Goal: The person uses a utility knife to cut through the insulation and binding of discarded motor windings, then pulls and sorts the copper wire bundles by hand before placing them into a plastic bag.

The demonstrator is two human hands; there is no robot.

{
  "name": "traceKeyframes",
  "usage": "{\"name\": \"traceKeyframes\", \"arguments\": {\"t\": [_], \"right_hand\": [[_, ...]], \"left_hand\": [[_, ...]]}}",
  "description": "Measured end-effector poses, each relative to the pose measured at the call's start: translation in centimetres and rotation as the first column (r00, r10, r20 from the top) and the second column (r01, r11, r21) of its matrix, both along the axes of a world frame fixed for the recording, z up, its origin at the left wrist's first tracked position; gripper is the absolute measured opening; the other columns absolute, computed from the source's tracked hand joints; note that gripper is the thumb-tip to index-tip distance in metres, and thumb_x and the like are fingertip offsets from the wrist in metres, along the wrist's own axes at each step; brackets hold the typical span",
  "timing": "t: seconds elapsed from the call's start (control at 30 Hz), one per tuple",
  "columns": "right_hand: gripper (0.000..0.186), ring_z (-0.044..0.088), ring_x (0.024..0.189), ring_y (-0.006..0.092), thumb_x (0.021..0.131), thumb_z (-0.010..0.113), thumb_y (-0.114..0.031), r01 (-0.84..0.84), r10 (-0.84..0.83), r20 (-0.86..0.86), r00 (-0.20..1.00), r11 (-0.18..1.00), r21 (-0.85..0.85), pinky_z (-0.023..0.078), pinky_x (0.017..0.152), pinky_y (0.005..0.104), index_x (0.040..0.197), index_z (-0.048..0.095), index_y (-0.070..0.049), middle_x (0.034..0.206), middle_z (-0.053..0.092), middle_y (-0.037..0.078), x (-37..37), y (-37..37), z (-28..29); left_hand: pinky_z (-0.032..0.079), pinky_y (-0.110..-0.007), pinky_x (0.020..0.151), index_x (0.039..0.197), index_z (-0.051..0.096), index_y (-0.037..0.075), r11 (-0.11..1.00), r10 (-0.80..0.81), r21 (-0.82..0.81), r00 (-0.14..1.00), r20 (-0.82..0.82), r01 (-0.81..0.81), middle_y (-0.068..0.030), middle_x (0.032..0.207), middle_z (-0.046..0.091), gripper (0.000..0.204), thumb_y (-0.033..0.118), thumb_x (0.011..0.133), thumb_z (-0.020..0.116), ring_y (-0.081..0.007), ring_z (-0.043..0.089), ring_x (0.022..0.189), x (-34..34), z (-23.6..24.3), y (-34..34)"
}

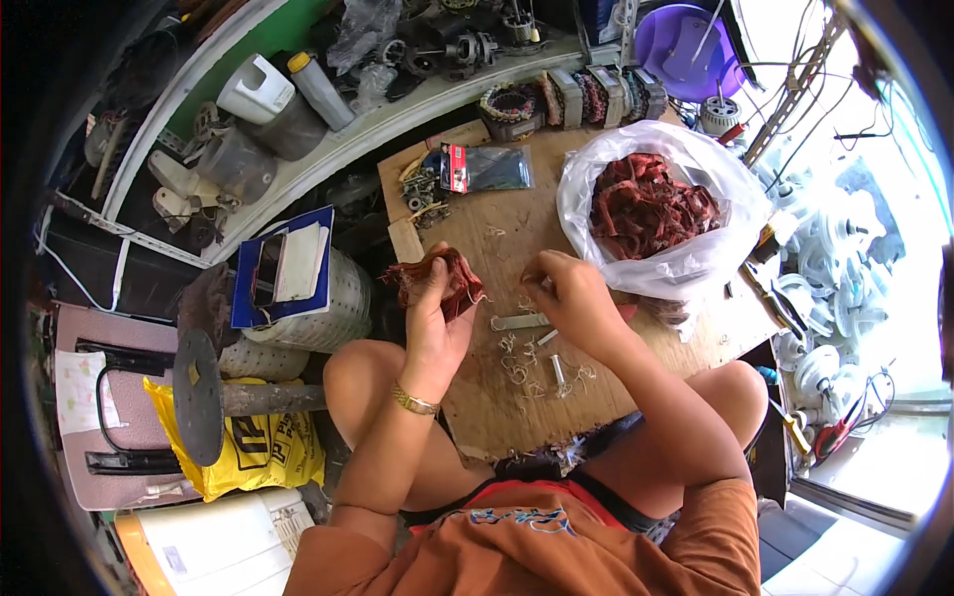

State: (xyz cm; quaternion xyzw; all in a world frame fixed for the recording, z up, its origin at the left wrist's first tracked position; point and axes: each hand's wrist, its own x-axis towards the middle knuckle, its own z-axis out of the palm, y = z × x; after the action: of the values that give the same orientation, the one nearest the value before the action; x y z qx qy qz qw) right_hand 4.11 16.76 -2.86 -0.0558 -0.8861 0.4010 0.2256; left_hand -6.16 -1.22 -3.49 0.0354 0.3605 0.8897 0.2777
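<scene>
My left hand (437, 308) is closed round a bundle of dark red winding wire (460, 285), held up over the left part of a wooden board (487, 397). Thin pale strands stick out from the bundle's right side. To its right, my right hand (566, 293) hovers above the board with fingertips pinched together; what they hold, if anything, is too small to make out. Below that hand lie a flat metal strip (519, 322), a small pale metal bolt-like piece (558, 372) and several curly bits of pale string (517, 370).
A white plastic bag (586, 199) full of tangled dark red wire stands on the board's far right. Behind are a flat packet (497, 169), small metal parts (424, 189) and several motor stators (566, 99). At left, a blue folder (241, 298) tops a perforated drum (343, 308).
</scene>
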Motion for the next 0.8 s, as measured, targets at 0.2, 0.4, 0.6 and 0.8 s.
{"name": "traceKeyframes", "arguments": {"t": [0.2,0.4,0.6,0.8], "right_hand": [[0.023,0.064,0.079,0.0296,0.073,0.079,-0.008,-0.080,0.131,-0.278,0.952,0.979,0.187,0.054,0.069,0.0391,0.093,0.068,-0.006,0.095,0.064,0.008,0.0,-2.4,2.7],[0.026,0.057,0.080,0.0323,0.071,0.075,-0.005,-0.027,0.091,-0.230,0.969,0.963,0.267,0.051,0.069,0.0421,0.093,0.061,-0.003,0.088,0.058,0.010,-0.4,-3.7,0.6],[0.019,0.058,0.090,0.0374,0.084,0.067,-0.012,-0.345,0.364,-0.077,0.928,0.919,0.189,0.052,0.075,0.0441,0.096,0.056,-0.003,0.092,0.058,0.016,1.2,-2.8,0.4],[0.032,0.062,0.101,0.0340,0.081,0.072,-0.013,-0.232,0.204,0.111,0.973,0.882,0.411,0.054,0.081,0.0423,0.110,0.061,-0.004,0.100,0.063,0.013,4.2,1.4,2.8]], "left_hand": [[0.051,-0.032,0.084,0.123,0.062,0.013,0.997,0.042,-0.062,0.999,-0.013,-0.043,0.0015,0.108,0.066,0.024,0.022,0.101,0.064,-0.0120,0.062,0.099,0.9,-0.6,0.3],[0.052,-0.031,0.083,0.124,0.062,0.012,0.991,0.081,-0.109,0.997,0.009,-0.080,0.0010,0.108,0.067,0.024,0.023,0.102,0.061,-0.0120,0.063,0.099,1.7,0.1,1.1],[0.055,-0.032,0.081,0.111,0.062,0.012,0.991,0.128,-0.030,0.990,-0.067,-0.130,0.0001,0.096,0.065,0.014,0.022,0.101,0.063,-0.0131,0.062,0.086,-1.3,0.9,-0.3],[0.056,-0.030,0.085,0.121,0.065,0.008,0.890,0.002,-0.347,0.762,-0.648,-0.297,-0.0021,0.107,0.070,0.024,0.021,0.101,0.063,-0.0115,0.066,0.093,-4.2,5.8,2.6]]}}
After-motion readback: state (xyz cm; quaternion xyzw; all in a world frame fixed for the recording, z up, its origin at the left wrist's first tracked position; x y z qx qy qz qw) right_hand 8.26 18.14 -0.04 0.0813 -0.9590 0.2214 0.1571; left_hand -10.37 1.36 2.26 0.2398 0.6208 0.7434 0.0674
